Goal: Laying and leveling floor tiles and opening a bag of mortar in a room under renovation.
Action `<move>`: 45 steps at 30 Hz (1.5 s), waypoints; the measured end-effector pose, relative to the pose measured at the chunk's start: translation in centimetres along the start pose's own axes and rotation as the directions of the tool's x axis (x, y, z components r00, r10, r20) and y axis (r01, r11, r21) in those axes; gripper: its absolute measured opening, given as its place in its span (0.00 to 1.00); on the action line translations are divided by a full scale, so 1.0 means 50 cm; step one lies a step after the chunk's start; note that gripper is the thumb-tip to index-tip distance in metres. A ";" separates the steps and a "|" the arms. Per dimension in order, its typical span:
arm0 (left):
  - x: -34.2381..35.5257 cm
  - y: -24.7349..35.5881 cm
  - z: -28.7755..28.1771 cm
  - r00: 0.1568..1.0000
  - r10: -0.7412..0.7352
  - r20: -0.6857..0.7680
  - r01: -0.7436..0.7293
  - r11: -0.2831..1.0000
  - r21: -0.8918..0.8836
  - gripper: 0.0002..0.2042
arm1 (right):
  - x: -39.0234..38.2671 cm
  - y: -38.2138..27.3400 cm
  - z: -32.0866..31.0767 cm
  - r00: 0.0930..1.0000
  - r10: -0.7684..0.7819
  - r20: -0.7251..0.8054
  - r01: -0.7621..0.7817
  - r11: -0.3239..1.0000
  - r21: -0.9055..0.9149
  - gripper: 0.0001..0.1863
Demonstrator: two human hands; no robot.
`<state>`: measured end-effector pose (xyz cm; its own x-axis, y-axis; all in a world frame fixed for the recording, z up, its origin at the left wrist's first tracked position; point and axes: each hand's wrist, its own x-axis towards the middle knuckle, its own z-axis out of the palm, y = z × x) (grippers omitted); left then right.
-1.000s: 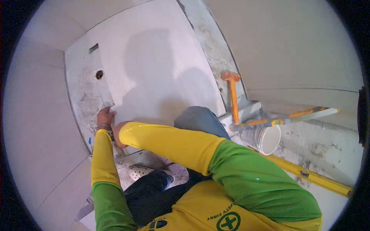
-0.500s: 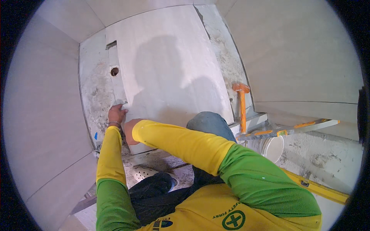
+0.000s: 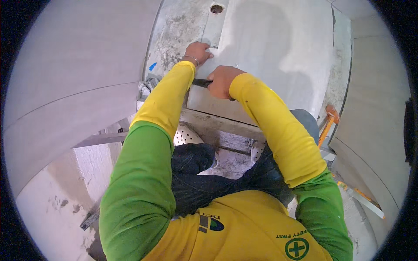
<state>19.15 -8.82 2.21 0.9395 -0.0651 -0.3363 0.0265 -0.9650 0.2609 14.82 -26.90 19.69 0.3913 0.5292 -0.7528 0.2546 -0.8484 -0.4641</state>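
Moderately bright light; we read it as coming from behind the camera. Soft-edged shadow (image 3: 261, 32) spreads over the pale slab (image 3: 270, 58), upper centre-right. We see seams on the left wall (image 3: 78, 52) bowing toward the rim; corners black, grainy.

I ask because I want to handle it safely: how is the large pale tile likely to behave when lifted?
The large pale tile looks stiff: its broad face shows no folds. Its wide area suggests it is heavy and awkward to lift. Its thin edge near the left hand may chip if knocked.
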 end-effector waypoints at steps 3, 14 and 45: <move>-0.003 0.011 -0.008 1.000 -0.024 0.007 0.024 1.000 0.019 0.22 | -0.001 -0.007 -0.006 1.000 -0.013 0.003 0.013 1.000 -0.019 0.21; -0.003 -0.006 0.003 1.000 0.011 -0.012 -0.011 1.000 -0.004 0.24 | -0.039 0.001 -0.022 0.998 -0.027 0.057 0.023 0.998 0.066 0.23; -0.384 -0.207 0.093 0.975 -0.210 0.071 0.196 0.671 -0.715 0.16 | -0.021 -0.008 0.015 0.989 0.100 0.108 -0.125 0.957 0.261 0.23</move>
<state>-0.73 1.23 1.76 0.8864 0.1208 -0.4470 0.4465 -0.4787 0.7560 13.65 -27.13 20.29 0.3172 0.4379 -0.8412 -0.0359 -0.8808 -0.4721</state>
